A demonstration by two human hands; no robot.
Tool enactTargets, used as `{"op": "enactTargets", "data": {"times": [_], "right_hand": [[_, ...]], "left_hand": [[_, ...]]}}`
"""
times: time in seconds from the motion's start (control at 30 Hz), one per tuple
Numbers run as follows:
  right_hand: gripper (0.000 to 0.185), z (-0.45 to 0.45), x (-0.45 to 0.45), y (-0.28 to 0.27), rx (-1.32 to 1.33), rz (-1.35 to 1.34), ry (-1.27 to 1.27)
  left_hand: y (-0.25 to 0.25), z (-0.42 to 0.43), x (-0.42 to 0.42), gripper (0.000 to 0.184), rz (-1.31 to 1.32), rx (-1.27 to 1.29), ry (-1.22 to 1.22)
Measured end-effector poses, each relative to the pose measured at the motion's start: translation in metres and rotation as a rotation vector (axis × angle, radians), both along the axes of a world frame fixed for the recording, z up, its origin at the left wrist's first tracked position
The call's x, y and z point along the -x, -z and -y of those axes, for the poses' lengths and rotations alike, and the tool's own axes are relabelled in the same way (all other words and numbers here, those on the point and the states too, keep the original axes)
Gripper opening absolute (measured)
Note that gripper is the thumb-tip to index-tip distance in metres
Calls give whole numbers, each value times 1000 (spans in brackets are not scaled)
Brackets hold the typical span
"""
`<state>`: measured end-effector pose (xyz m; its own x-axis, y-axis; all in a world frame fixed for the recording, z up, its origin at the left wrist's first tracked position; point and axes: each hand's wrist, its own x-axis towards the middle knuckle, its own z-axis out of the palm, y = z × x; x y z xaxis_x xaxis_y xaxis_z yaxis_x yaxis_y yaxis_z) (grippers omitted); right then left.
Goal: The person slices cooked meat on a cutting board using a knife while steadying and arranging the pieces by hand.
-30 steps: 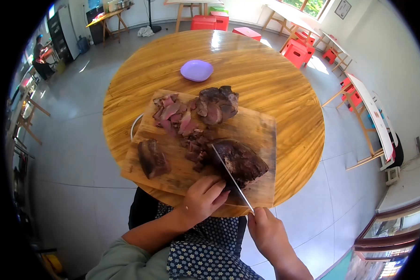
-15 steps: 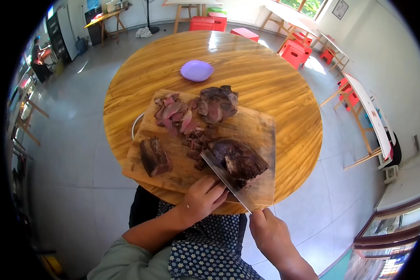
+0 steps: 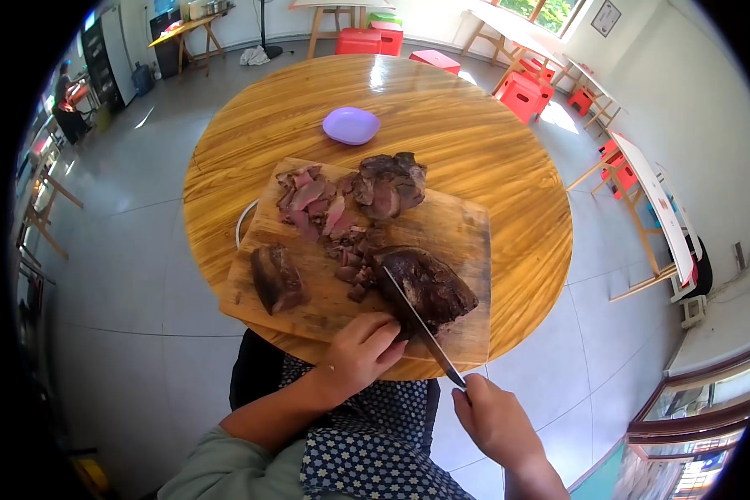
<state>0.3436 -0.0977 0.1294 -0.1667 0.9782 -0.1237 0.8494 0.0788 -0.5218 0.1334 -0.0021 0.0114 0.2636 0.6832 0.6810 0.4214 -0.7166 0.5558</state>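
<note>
A large dark piece of meat point(image 3: 432, 287) lies at the right of the wooden cutting board point(image 3: 462, 229). My right hand point(image 3: 496, 417) is closed round the handle of a knife point(image 3: 422, 327), its blade against the left side of that meat. Closed fingers of my left hand point(image 3: 360, 354) press at the meat's lower left end, close to the blade. Sliced meat point(image 3: 310, 200) is piled at the board's upper left, with smaller bits point(image 3: 354, 250) below it. Another dark chunk point(image 3: 389, 185) sits at the top, and a thick piece point(image 3: 278, 279) at the left.
The board rests on a round wooden table point(image 3: 475, 125) with a purple plate point(image 3: 352, 126) beyond it. Red stools point(image 3: 521, 96) and a white table point(image 3: 658, 200) stand farther off. A person point(image 3: 67, 104) is at the far left.
The knife blade swung left and tilted, then came back against the large meat. My right hand has shifted slightly right and down. My left hand has barely moved.
</note>
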Motion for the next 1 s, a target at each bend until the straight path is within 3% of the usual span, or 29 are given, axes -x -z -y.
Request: {"op": "enactTargets", "data": {"times": [0.17, 0.3, 0.37, 0.5, 0.57, 0.77, 0.87, 0.93, 0.97, 1.0], "right_hand": [[18, -21, 25, 32, -109, 56, 41], [17, -27, 24, 14, -108, 10, 109], [17, -20, 11, -2, -48, -142, 119], [18, -2, 9, -22, 70, -37, 160], [18, 1, 13, -1, 29, -9, 107], [18, -24, 41, 32, -28, 17, 91], [19, -36, 35, 13, -21, -43, 102], [19, -34, 16, 3, -60, -124, 78], [20, -31, 9, 2, -63, -138, 120], [21, -27, 5, 2, -60, -155, 163]], "left_hand": [[-4, 0, 1, 33, -9, -35, -4], [1, 5, 2, 34, 63, 43, -42], [0, 4, 3, 34, 124, 105, -47], [2, 4, 2, 33, 136, 94, -34], [3, 4, 0, 34, 157, 131, -28], [-8, 11, 0, 38, 30, -16, -5], [-15, 17, -1, 37, 93, -24, 21], [-7, 14, 14, 32, 283, 286, -91], [-2, 14, 24, 28, 339, 412, -30], [-3, 17, 27, 28, 333, 415, -47]]}}
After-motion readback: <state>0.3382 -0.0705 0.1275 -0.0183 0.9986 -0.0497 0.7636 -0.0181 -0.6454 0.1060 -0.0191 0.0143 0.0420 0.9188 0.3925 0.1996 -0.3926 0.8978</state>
